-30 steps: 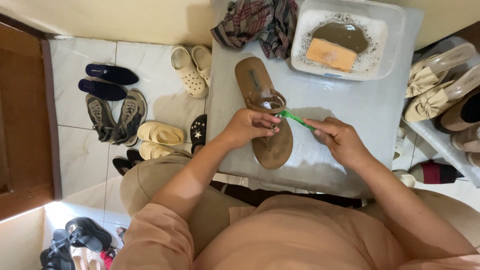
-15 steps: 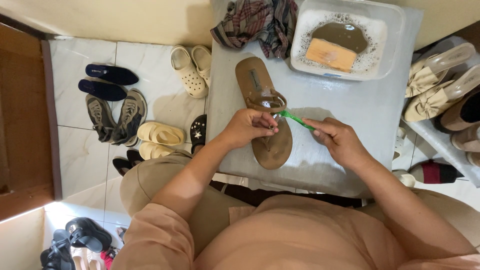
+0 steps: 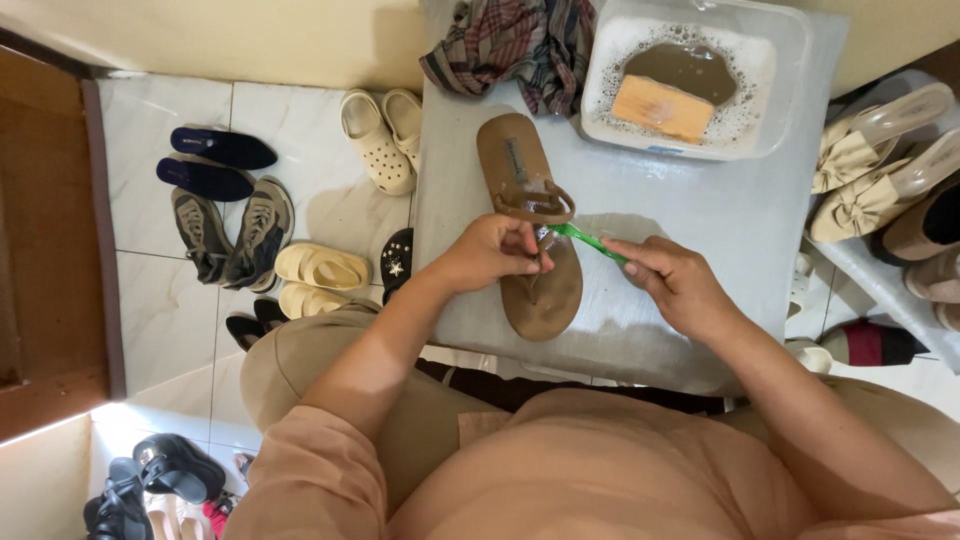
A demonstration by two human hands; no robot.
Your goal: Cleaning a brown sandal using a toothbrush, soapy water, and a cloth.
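Observation:
A brown flat sandal [image 3: 530, 215] lies lengthwise on a small table wrapped in clear plastic [image 3: 690, 220]. My left hand [image 3: 490, 252] pinches the sandal's strap near its middle and holds it steady. My right hand [image 3: 675, 285] grips a green toothbrush [image 3: 585, 240] whose head rests against the strap beside my left fingers. A clear plastic tub [image 3: 700, 75] of dark foamy water with an orange sponge [image 3: 662, 108] floating in it stands at the table's far right.
A plaid cloth [image 3: 520, 45] is bunched at the table's far edge. Several pairs of shoes [image 3: 230, 225] lie on the white tiles to the left. Beige bow heels [image 3: 870, 170] rest on a rack at right. A wooden door [image 3: 45, 240] stands at far left.

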